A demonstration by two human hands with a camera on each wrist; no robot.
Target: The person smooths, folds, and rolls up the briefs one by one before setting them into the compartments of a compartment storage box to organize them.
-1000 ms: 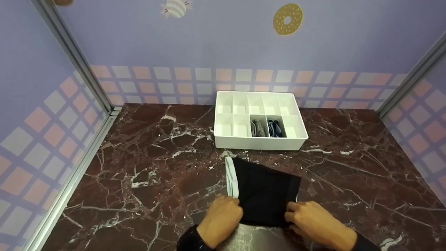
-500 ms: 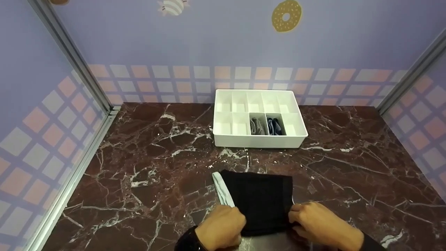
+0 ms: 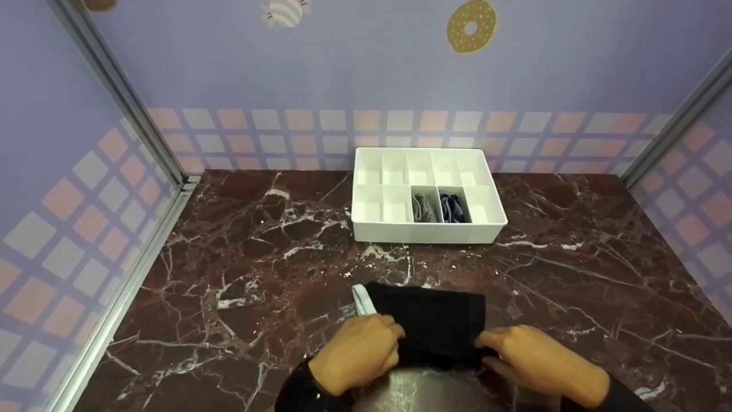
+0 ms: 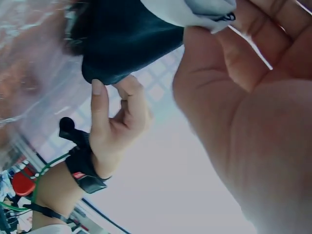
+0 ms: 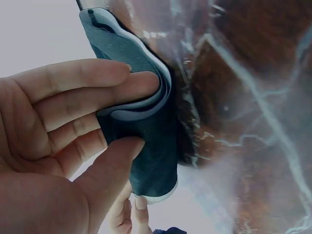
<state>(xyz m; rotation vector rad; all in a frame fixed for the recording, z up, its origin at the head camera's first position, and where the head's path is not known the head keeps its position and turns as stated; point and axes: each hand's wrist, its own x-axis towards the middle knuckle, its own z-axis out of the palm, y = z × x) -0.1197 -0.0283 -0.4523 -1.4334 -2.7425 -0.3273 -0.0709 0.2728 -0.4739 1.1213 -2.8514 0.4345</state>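
A folded black cloth garment (image 3: 437,320) with a pale band (image 3: 363,300) along its left side lies on the marble tabletop (image 3: 257,309). My left hand (image 3: 360,350) pinches the band end at the near left corner; in the left wrist view the pale band (image 4: 195,12) sits between thumb and fingers. At the near right corner, my right hand (image 3: 534,361) holds the other side. The right wrist view shows the garment's layers (image 5: 151,156) curled over, with the thumb outside and two fingers in the fold. Part of the near edge is hidden behind the hands.
Beyond the garment stands a white divided box (image 3: 426,233). Two front compartments hold a folded grey cloth (image 3: 423,207) and a folded dark blue cloth (image 3: 452,207). A patterned wall (image 3: 320,68) closes off the back, with panels on both sides.
The garment first came nearer and flattened out on the table. Its near edge has since moved away from me with both hands, so the black area looks shorter.
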